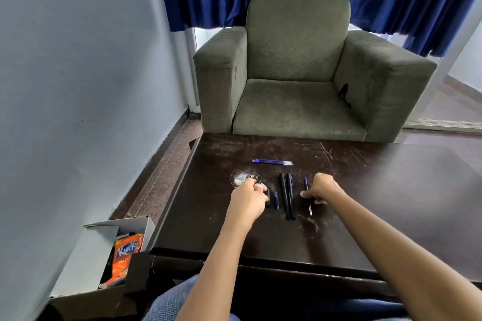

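On the dark scratched wooden worktop (365,203), the left hand (249,202) curls its fingers around a small black pen part (260,187). The right hand (322,188) pinches a thin blue refill (307,190) lying just beside two black pens (287,195).

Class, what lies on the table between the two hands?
Head view: a short blue piece and two black pens between the left hand and right hand.
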A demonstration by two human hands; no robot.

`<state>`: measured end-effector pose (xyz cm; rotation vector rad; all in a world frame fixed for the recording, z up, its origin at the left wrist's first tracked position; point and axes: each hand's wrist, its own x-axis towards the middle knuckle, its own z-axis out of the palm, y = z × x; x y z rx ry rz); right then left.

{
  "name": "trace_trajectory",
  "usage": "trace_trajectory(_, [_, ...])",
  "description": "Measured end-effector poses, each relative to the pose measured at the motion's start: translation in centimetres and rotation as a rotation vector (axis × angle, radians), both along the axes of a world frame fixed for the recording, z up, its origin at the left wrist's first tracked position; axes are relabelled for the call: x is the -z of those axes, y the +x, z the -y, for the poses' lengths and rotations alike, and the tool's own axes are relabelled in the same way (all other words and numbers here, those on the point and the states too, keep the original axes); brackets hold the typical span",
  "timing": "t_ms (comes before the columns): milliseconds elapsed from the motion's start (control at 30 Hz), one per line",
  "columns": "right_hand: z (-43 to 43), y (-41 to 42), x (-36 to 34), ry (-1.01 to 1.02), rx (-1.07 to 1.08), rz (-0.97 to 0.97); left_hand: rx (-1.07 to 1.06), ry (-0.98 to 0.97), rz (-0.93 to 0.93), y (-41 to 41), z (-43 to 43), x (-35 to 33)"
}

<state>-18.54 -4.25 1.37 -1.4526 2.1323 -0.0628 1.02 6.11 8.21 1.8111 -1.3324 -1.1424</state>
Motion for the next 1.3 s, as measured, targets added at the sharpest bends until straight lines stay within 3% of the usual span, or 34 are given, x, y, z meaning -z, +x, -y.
trace_trajectory(167, [-2.8,1.0,-1.0,0.034,-0.028,-0.061,-0.009,-0.011,0.005,0.3,-0.1,0.1])
trace_trajectory(233, [-3.0,1.0,-2.5,0.000,-0.018,0.009,-0.022,-0.014,-0.010,0.4,-0.2,0.2])
trace_trajectory(300, [-2.8,1.3,-4.4,-0.147,0.055,0.231,-0.037,-0.019,-0.032,0.5,-0.3,0.3])
trace_trajectory(433, [-4.5,3.9,-7.4,-0.446,0.258,1.053,-0.037,-0.035,-0.042,0.6,-0.3,0.2])
trace_trajectory(500, [-5.6,5.3,-8.0,-0.525,0.240,1.187,-0.033,-0.041,-0.053,0.6,-0.3,0.1])
trace_trajectory(800, [-6.6,8.4,-8.3,-0.582,0.058,1.099,0.004,-0.086,-0.062,1.4,-0.1,0.4])
trace_trajectory(1100, [-6.4,8.7,-8.3,-0.673,0.064,1.035,-0.021,-0.118,-0.096,2.1,0.2,0.9])
trace_trajectory(1300, [-6.7,8.7,-8.1,-0.593,-0.075,0.916,-0.013,-0.126,-0.086,2.3,0.2,0.8])
